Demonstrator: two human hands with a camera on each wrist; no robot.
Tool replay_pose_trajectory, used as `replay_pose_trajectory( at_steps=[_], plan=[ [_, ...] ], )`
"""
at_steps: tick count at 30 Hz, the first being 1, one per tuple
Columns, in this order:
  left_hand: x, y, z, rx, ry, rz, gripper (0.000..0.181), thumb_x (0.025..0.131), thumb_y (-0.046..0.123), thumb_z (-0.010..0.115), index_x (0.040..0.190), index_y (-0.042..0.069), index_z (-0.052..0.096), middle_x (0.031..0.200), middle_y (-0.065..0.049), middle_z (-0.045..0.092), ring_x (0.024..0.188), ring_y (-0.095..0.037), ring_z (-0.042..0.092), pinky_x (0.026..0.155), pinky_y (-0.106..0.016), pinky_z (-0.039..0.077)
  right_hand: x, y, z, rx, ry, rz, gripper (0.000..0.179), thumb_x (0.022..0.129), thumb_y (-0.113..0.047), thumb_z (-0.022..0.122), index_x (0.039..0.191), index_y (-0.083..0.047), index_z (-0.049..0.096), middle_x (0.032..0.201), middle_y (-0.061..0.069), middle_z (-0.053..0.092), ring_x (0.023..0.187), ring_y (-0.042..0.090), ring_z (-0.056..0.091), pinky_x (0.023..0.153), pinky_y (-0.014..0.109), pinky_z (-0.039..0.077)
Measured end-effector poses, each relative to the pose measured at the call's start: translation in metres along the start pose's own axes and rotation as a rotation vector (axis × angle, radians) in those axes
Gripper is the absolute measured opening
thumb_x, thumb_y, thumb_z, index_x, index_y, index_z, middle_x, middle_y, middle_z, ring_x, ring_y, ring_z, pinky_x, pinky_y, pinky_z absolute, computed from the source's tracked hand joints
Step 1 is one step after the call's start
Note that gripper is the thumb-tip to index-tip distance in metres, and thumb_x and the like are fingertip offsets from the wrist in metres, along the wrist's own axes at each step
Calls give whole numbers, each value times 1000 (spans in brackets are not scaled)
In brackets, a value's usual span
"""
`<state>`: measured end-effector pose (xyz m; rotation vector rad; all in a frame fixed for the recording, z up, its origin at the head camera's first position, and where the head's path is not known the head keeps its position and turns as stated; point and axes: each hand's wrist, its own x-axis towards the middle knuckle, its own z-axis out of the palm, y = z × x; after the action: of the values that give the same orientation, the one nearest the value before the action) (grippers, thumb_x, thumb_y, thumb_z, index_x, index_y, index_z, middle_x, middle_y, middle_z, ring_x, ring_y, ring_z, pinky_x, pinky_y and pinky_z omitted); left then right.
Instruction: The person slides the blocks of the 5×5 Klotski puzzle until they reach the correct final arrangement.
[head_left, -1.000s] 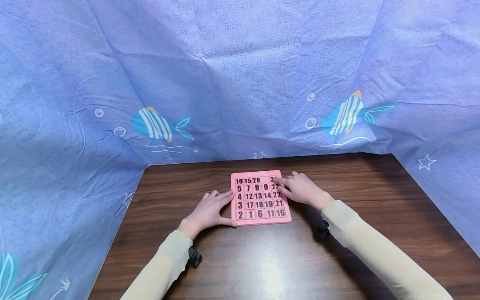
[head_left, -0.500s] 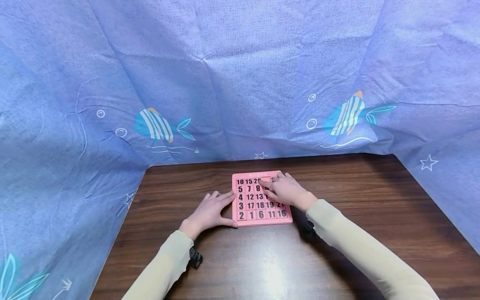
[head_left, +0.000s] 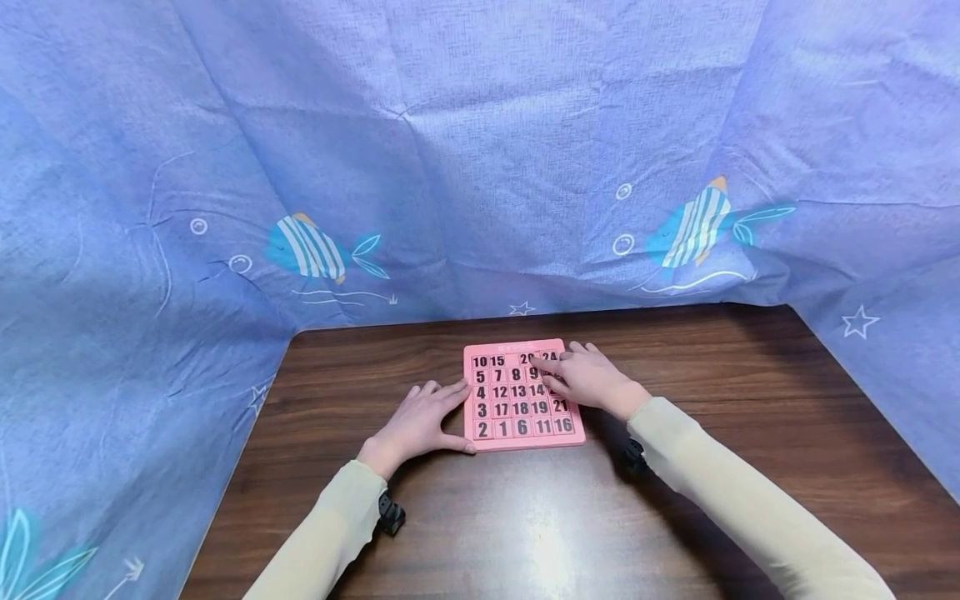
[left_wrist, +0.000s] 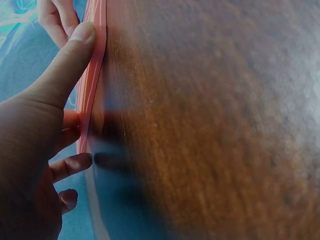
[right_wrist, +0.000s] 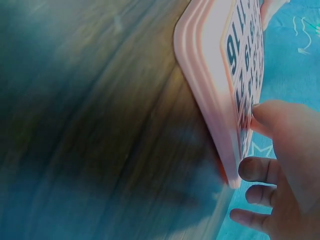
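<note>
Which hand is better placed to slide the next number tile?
Probably the right hand: its fingertip is at tile 20, beside the gap. The left hand rests against the left edge of the pink board.

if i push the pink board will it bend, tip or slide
The board is probably stiff: its thick rim shows no bend. It seems unlikely to roll or tip, being square and flat on the table. It might slide, since the tabletop looks smooth and glossy, though the left hand at its edge could resist that.
</note>
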<state>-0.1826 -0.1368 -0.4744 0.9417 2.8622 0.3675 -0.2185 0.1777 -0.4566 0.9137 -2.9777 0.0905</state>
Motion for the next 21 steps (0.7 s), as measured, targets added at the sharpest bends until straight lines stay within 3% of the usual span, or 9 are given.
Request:
replay_pose_trajectory(
  at_steps=[7,15,21],
  plan=[
    [0,1,-1,-9,-9,-6,102,64,79,59,146,22,35,149,6,35,107,-15,42,88,-37,30,-5,7,1,-22,45,-10,41,91,-35,55,131,-26,57,81,1,64,72,20,41,68,38,33],
    [0,2,-1,4,-2,3,102,64,81,57,146,24,36,149,6,35,105,-14,42,87,-36,31,3,-3,3,38,51,-8,42,92,-36,55,132,-23,56,99,4,68,87,25,49,83,47,38],
    [0,2,-1,1,-13,-4,102,64,81,55,146,24,35,149,7,34,107,-15,42,89,-37,31,20,-21,1,11,42,-59,41,93,-36,53,132,-24,56,103,4,68,90,27,50,88,48,36]
  ],
)
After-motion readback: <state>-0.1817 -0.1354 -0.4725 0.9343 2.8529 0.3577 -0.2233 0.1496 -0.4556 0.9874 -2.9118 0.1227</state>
